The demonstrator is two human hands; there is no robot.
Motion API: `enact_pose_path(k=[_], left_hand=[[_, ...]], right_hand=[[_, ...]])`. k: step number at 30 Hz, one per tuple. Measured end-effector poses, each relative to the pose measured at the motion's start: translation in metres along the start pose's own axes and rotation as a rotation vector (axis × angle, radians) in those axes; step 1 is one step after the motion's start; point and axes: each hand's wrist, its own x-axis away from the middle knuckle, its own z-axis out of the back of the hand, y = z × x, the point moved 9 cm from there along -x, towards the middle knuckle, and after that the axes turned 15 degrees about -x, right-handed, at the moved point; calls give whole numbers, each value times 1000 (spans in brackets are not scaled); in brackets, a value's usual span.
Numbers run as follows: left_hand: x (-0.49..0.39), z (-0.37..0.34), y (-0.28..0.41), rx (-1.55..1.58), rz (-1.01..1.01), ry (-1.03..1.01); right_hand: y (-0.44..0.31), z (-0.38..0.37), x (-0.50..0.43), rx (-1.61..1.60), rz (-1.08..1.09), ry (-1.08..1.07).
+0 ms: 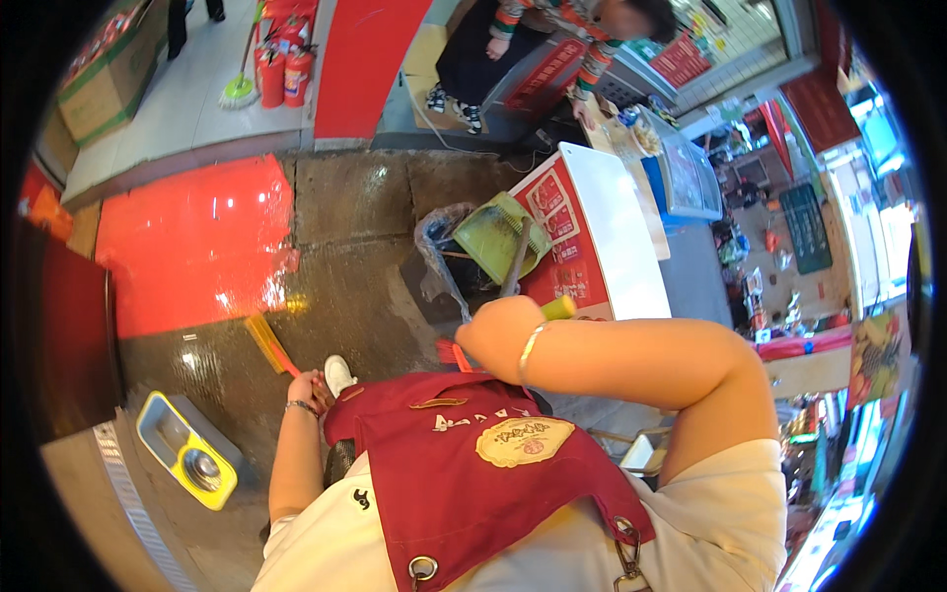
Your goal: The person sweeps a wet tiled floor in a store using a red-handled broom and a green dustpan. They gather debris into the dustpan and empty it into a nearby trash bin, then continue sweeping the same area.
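At the lower left, my left hand (305,391) grips the handle of a brush (268,342) with yellow bristles and a red back, above the wet floor beside my white shoe. My right hand (503,333) is closed around the grey handle of a green dustpan (492,237); a yellow-green end (558,308) sticks out by the wrist. The dustpan is tilted over a dark bin or bag opening with a plastic liner (436,255). Dirt marks its inside. Just below my right fist, red bristles (447,352) show, partly hidden.
A yellow and grey mop bucket (189,451) stands at lower left. Ahead lies a red mat (200,244) on wet floor. A white-topped counter (614,229) stands at right, with a person (547,37) behind it. Fire extinguishers (297,70) and a green mop (238,90) stand beyond a step.
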Motion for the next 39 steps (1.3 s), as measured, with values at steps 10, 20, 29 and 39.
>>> enact_pose_path(k=[10, 20, 29, 39], left_hand=[[34, 14, -2, -246, -141, 91], [101, 69, 9, -274, -155, -28], [186, 58, 36, -370, -220, -235], [193, 18, 37, -415, -250, -352]], right_hand=[[-31, 8, -66, 59, -23, -57], [8, 114, -35, 86, -49, 84], [-8, 131, -16, 229, -57, -22], [44, 144, -28, 34, -158, -11]])
